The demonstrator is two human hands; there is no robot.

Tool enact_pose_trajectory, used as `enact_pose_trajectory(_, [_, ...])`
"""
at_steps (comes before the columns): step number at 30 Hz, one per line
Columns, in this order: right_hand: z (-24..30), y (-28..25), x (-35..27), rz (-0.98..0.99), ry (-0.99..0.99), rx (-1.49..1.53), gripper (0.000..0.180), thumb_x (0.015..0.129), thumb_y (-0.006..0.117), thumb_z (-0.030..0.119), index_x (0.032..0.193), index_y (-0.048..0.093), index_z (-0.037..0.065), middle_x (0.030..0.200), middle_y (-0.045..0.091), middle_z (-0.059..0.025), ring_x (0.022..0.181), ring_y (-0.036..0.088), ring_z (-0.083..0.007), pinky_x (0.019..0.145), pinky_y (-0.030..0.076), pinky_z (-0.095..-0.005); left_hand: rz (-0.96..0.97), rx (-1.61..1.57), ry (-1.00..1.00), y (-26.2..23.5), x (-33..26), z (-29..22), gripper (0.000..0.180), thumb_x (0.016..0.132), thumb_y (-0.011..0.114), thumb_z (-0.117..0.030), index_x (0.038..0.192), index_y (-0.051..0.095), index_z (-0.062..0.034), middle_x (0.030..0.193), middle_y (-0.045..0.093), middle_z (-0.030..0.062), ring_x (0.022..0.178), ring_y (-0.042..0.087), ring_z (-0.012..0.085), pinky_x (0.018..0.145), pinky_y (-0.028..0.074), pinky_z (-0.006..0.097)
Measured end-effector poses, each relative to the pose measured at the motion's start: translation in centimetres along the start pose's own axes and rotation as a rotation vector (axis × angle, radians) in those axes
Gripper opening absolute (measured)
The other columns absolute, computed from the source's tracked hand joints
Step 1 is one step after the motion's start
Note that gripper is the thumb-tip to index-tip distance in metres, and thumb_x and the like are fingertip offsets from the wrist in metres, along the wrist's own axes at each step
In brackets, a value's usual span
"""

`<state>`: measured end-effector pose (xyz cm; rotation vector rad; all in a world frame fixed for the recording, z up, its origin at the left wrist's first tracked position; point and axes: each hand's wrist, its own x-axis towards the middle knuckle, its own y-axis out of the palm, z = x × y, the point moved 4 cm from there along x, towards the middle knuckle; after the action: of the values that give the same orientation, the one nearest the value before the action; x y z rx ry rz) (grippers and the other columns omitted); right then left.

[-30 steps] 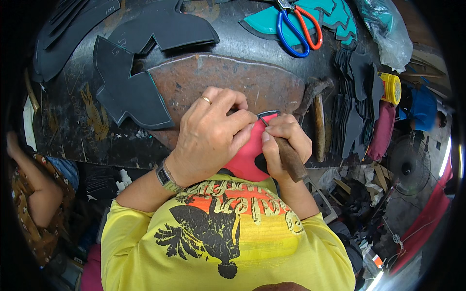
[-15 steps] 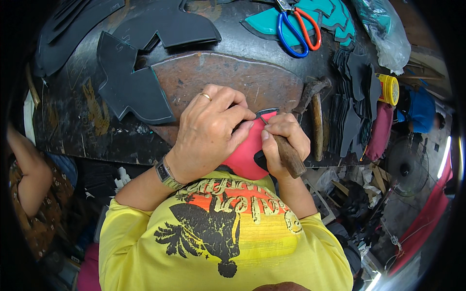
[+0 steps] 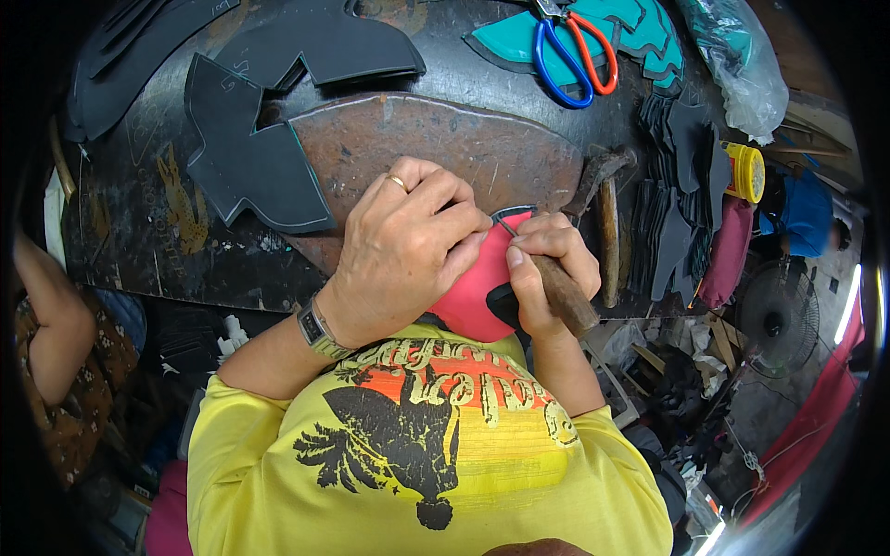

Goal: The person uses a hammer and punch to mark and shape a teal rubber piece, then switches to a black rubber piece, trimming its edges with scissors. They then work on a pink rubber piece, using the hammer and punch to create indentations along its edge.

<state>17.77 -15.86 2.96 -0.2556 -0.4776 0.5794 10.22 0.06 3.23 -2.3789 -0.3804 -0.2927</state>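
Note:
My left hand point(image 3: 403, 246), with a ring and a wrist watch, presses down on a pink-red piece point(image 3: 473, 287) at the near edge of a dark bench point(image 3: 139, 232). My right hand point(image 3: 547, 255) grips a wooden-handled awl point(image 3: 561, 292), its thin metal tip touching the top edge of the pink piece beside my left fingertips. A dark trim runs along that edge. Much of the pink piece is hidden under my left hand.
A brown leather sheet point(image 3: 445, 153) lies under the work. Black cut pieces point(image 3: 250, 162) lie to the left and far left. Scissors with blue and orange handles point(image 3: 570, 56) rest on teal pieces point(image 3: 514, 42). A hammer point(image 3: 603, 208), stacked dark pieces point(image 3: 677, 185) and a yellow tub point(image 3: 746, 171) are right. Another person's arm point(image 3: 46, 315) is left.
My hands stay on the pink piece; the right hand with the awl has shifted slightly, its tip now at the top edge. The person at the left has drawn their arm back a little.

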Motion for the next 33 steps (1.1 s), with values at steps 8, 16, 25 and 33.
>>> enact_pose_trajectory(8, [0.6, 0.3, 0.1, 0.008, -0.029, -0.061, 0.012, 0.074, 0.069, -0.005, 0.083, 0.061, 0.0, 0.073, 0.062, -0.0132, 0.063, 0.064, -0.0243, 0.062, 0.052, -0.0331, -0.014, -0.018, -0.004, -0.1, -0.2, -0.1, 0.013, 0.075, 0.079, -0.01, 0.087, 0.073, -0.0079, 0.096, 0.064, 0.0029, 0.101, 0.06, 0.0255, 0.085, 0.051, 0.038])
enact_pose_trajectory(16, [0.4, 0.6, 0.0, 0.005, -0.071, -0.097, 0.014, 0.072, 0.066, -0.007, 0.081, 0.059, 0.0, 0.071, 0.059, -0.0123, 0.06, 0.06, -0.0252, 0.06, 0.051, -0.0336, -0.039, 0.067, -0.022, -0.1, -0.3, -0.4, 0.017, 0.074, 0.082, -0.012, 0.09, 0.075, -0.0088, 0.1, 0.064, 0.0031, 0.099, 0.06, 0.0256, 0.083, 0.049, 0.039])
enact_pose_trajectory(25, [0.6, 0.8, 0.1, -0.049, -0.094, -0.179, 0.013, 0.072, 0.065, -0.007, 0.08, 0.057, 0.0, 0.072, 0.057, -0.0133, 0.06, 0.059, -0.0277, 0.059, 0.049, -0.0349, -0.036, 0.095, -0.016, 0.6, 0.0, -0.2, 0.018, 0.075, 0.083, -0.017, 0.091, 0.076, -0.011, 0.101, 0.065, 0.0001, 0.099, 0.059, 0.0228, 0.082, 0.042, 0.038])
enact_pose_trajectory(33, [0.3, 0.2, 0.0, 0.057, -0.21, -0.266, 0.011, 0.074, 0.064, -0.009, 0.081, 0.059, -0.002, 0.074, 0.059, -0.0147, 0.062, 0.059, -0.0262, 0.062, 0.049, -0.0319, -0.036, 0.087, -0.004, 1.0, 0.3, -0.1, 0.018, 0.075, 0.082, -0.018, 0.091, 0.076, -0.012, 0.101, 0.065, -0.001, 0.101, 0.058, 0.0217, 0.086, 0.04, 0.04])
